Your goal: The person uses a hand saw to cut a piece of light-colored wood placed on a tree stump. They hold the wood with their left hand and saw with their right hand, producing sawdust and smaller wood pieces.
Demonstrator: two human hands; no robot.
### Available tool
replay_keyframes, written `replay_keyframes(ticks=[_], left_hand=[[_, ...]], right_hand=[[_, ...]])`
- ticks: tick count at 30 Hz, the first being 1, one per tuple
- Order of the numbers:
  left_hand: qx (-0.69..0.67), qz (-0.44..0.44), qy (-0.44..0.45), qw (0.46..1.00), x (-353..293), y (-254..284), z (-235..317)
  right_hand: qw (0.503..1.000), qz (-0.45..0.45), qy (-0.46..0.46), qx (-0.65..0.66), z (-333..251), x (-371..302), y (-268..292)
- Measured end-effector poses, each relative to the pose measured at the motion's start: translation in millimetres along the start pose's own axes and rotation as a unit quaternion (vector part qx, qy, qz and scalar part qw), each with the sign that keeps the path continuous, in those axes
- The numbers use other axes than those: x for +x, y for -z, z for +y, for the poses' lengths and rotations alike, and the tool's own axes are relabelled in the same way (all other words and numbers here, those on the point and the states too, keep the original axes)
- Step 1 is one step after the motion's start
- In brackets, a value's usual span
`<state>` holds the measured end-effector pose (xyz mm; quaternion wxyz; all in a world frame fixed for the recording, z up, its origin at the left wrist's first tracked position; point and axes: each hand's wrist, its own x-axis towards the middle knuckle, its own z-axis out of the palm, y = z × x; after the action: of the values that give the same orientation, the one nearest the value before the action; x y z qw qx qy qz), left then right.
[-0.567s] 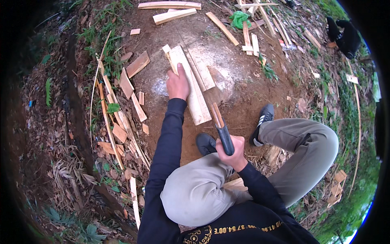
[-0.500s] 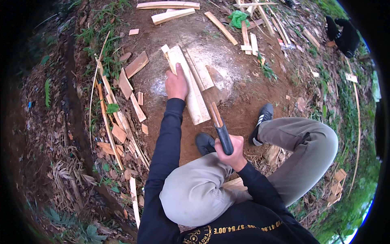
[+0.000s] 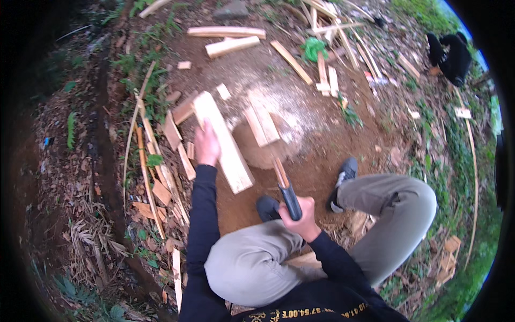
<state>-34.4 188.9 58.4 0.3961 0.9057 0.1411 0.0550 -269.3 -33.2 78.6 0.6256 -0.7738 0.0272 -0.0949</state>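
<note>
My left hand (image 3: 206, 145) grips the left edge of a long pale wood plank (image 3: 224, 140) that slants across bare earth beside a round wooden chopping block (image 3: 265, 147). A shorter piece of split wood (image 3: 262, 124) lies on top of the block. My right hand (image 3: 303, 214) is closed around the dark handle of a chopping knife (image 3: 284, 185), whose blade points up toward the block's near edge. I am crouched, with both knees in grey trousers and dark shoes near the block.
Thin split wood strips (image 3: 161, 161) lie piled to the left. More planks (image 3: 228, 38) and sticks (image 3: 327, 70) lie at the back, with a green bundle (image 3: 313, 49). Pale sawdust covers the soil around the block. A dark crouching figure (image 3: 450, 53) is far right.
My left hand has shifted along the plank, which now lies more to the left of the block. The knife stays low in my right hand.
</note>
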Motion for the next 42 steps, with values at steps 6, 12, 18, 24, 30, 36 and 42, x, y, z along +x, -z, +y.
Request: replay_keyframes(ticks=[6, 12, 18, 24, 30, 36, 42], left_hand=[[-0.016, -0.015, 0.021, 1.0, -18, -20, 3], [0.006, -0.029, 0.021, 0.999, -30, -12, 38], [-0.005, -0.115, 0.064, 0.991, -36, -36, 79], [0.101, -0.042, -0.003, 0.994, -33, -67, 70], [0.097, -0.046, 0.029, 0.994, -34, -72, 76], [0.125, -0.023, 0.062, 0.99, -37, -75, 84], [0.11, 0.013, 0.072, 0.991, -40, -84, 83]], right_hand=[[0.999, 0.034, 0.019, -0.004, 1, 1, 6], [0.999, 0.027, 0.02, 0.016, -4, 1, 0], [1.0, 0.016, 0.001, 0.004, -3, 3, 8], [1.0, -0.008, 0.006, 0.013, -4, 0, 3], [1.0, -0.027, 0.01, -0.003, -1, 1, 4], [0.999, -0.024, 0.018, -0.021, 0, 0, 4], [0.999, 0.001, -0.035, -0.018, -44, 14, 12]])
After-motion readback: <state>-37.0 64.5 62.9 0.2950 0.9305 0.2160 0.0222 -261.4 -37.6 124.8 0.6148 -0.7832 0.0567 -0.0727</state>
